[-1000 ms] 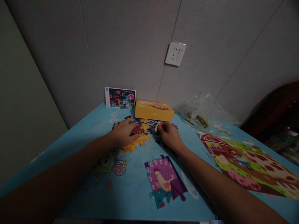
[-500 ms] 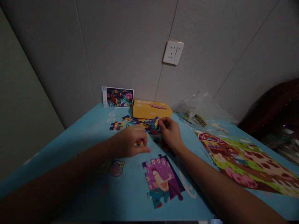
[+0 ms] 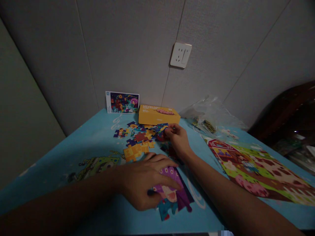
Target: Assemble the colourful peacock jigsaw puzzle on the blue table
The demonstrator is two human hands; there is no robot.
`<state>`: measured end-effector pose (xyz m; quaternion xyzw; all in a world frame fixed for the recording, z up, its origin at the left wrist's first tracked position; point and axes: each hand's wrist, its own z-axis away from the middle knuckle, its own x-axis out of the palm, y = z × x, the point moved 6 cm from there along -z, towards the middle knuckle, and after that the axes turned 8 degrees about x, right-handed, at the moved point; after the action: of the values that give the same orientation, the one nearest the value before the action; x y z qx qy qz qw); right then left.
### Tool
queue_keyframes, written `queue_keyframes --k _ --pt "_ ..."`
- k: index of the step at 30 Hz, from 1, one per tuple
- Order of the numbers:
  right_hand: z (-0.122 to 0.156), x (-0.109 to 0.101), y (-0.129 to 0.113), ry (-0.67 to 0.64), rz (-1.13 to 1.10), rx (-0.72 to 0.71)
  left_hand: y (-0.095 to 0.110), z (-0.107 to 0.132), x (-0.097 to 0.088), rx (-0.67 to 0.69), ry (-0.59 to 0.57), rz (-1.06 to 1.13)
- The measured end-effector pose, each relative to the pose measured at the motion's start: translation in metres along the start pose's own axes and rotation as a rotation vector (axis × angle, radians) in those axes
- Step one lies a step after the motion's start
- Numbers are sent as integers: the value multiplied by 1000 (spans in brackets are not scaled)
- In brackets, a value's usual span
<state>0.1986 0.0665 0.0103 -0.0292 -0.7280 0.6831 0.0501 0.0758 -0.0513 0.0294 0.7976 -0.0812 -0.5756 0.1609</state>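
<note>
My left hand point(image 3: 152, 180) is spread over the joined purple peacock puzzle section point(image 3: 183, 196), its fingers across the upper left part and hiding some of it. Farther back, my right hand point(image 3: 179, 139) pinches a dark blue puzzle piece point(image 3: 162, 128) between thumb and fingers, at the right side of the loose puzzle pieces point(image 3: 140, 137). Yellow joined pieces point(image 3: 134, 151) lie just beyond my left hand. Dark pieces point(image 3: 169, 150) lie under and beside my right hand, partly covered by it.
A picture card point(image 3: 124, 103) leans on the wall beside a yellow box point(image 3: 158, 115). To the right are a clear plastic bag point(image 3: 209, 114) and a farm-scene puzzle point(image 3: 253, 170). The blue tablecloth point(image 3: 61, 157) carries printed cartoon figures. A socket point(image 3: 180, 55) is on the wall.
My left hand has come down and nearer, from above the loose pieces to the peacock section, and its fingers have spread. My right hand keeps the blue piece, which has turned slightly.
</note>
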Motion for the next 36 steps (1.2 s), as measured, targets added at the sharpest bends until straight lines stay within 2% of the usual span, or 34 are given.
queue_keyframes --k 6,14,17,19,20,22,25,26,28,29,31,33,36 --pt "6 3 -7 -56 -17 -17 15 -8 9 75 -53 -14" --pt "5 5 -3 -49 28 18 7 -2 -1 39 -36 25" --pt "3 4 -2 -50 74 -6 4 -1 -6 71 34 51" --pt "2 4 -3 -55 97 -32 -5 0 -20 51 192 61" --pt "2 4 -3 -65 105 -41 -13 3 -31 14 322 53" --pt "4 8 -3 -116 122 -33 -34 16 -58 -119 635 15" --pt "10 20 1 -273 156 35 -71 52 -91 -394 1104 59" --pt "13 24 2 -334 170 54 -80 63 -97 -434 1220 92" --pt "20 31 3 -434 216 61 -94 76 -104 -481 1344 163" --pt "23 33 3 -469 252 44 -98 79 -104 -503 1355 188" --pt "27 36 2 -522 359 -18 -102 77 -100 -539 1283 198" --pt "30 37 2 -551 500 -99 -100 66 -91 -543 1106 154" --pt "31 36 2 -561 641 -154 -89 45 -73 -464 762 -25"
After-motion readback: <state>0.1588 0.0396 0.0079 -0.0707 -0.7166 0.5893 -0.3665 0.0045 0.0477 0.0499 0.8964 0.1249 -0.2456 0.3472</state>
